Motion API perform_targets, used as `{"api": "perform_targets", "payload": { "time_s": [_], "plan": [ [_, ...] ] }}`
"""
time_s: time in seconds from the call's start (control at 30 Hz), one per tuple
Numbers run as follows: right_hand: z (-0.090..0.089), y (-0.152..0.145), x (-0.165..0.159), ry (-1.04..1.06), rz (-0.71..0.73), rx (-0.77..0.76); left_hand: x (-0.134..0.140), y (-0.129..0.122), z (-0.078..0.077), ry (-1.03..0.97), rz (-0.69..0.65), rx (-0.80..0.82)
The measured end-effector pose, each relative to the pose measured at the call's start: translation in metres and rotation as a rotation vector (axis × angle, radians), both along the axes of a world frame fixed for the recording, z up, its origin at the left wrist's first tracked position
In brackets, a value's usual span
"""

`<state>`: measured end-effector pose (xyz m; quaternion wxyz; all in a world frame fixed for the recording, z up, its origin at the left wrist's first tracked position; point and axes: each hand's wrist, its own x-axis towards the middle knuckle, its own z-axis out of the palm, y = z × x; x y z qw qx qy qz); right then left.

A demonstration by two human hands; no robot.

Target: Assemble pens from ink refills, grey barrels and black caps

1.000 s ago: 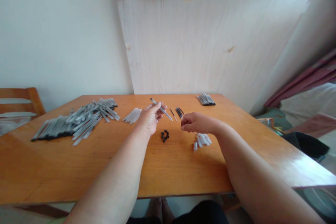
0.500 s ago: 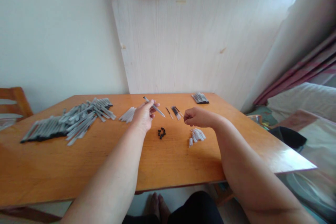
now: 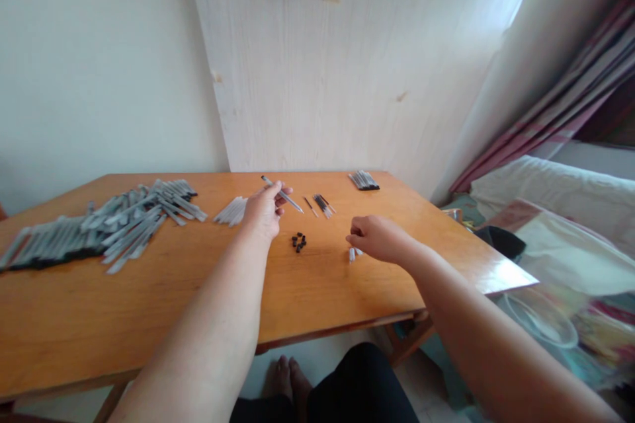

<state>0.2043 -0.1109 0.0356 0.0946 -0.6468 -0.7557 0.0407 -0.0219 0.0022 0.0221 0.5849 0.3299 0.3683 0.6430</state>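
Observation:
My left hand (image 3: 264, 213) grips a clear-barrelled pen (image 3: 294, 204) between thumb and fingers. The pen slants, its black end up to the left and its tip down to the right, above the table. My right hand (image 3: 376, 236) is lowered over a small heap of whitish pen caps (image 3: 352, 254), hiding most of them. Its fingers are curled together, and whatever they may hold is hidden. Between the hands lie several small black plugs (image 3: 298, 242). Slim dark ink refills (image 3: 323, 205) rest farther back, right of the pen's tip.
A large pile of pens (image 3: 133, 215) spreads over the left of the wooden table (image 3: 317, 291). Clear tubes (image 3: 229, 211) lie just left of my left hand. A bundle of pens (image 3: 364, 180) sits near the back edge. Beyond the table's right side is a black container (image 3: 501, 242).
My right hand has moved from beside the refills down toward me, over the pen caps. My left hand still holds the pen in much the same pose. The view has shifted slightly right.

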Motion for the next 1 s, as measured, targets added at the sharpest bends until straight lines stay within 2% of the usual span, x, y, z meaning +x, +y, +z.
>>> {"api": "perform_targets", "payload": {
  "time_s": [0.23, 0.4, 0.57, 1.0],
  "plan": [
    [-0.018, -0.016, -0.004, 0.037, -0.091, 0.022, 0.000, 0.000, -0.001, -0.004, -0.022, -0.001],
    [-0.024, -0.019, -0.011, 0.010, -0.087, -0.012, 0.000, -0.001, 0.002, -0.010, -0.026, -0.012],
    [-0.023, -0.024, -0.021, -0.037, -0.078, -0.003, 0.000, -0.003, 0.002, -0.006, -0.026, -0.023],
    [-0.018, -0.021, -0.031, -0.049, 0.095, -0.057, 0.000, 0.000, -0.002, -0.027, -0.065, -0.022]
  ]
}}
